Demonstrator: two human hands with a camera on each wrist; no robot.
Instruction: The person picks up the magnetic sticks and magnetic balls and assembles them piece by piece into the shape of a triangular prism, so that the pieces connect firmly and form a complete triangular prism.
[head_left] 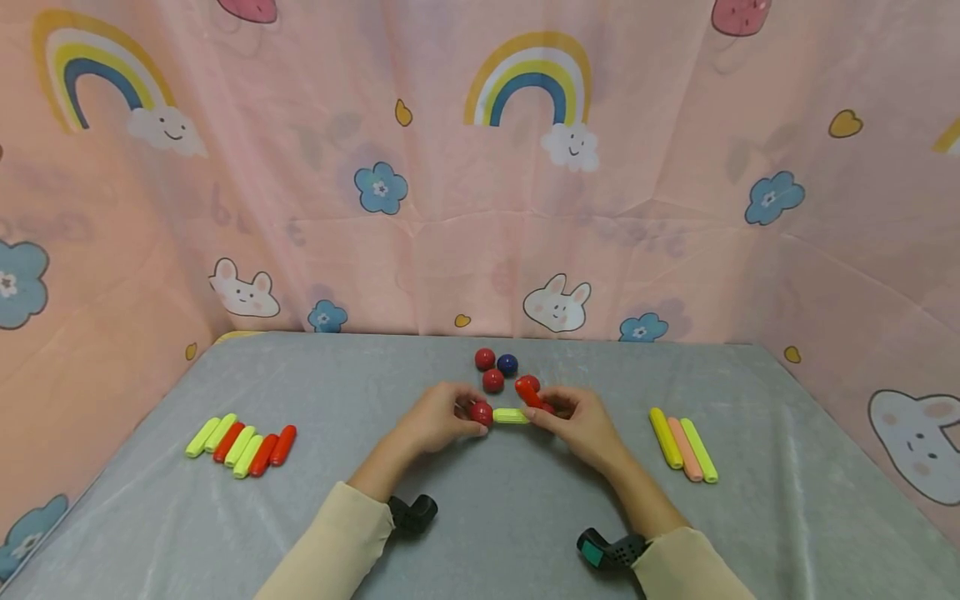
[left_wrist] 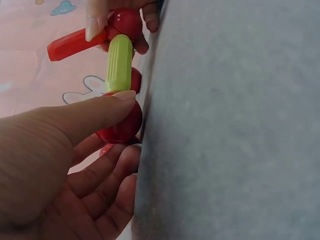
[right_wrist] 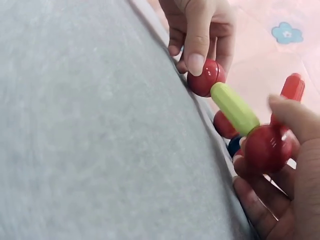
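Between the two hands, near the middle of the table, we see a green stick with a ball at each end. The left hand is partly closed, pinching the first red ball between thumb and fingers, and this ball touches the stick's left end. The right hand is partly closed too: its fingers curl round the second red ball, at the stick's other end, while its thumb presses on a red stick. That one slants up from the second red ball, away from the green stick. We cannot tell whether the joined pieces rest on the table.

Just beyond the hands we find three loose red balls and a blue ball; one of the loose red ones lies behind the red stick, near the right hand's fingertips. Well to the left of the left hand, we see a row of seven sticks, four green and three red. To the right of the right hand lie a yellow stick, a peach stick and a longer green one, side by side.
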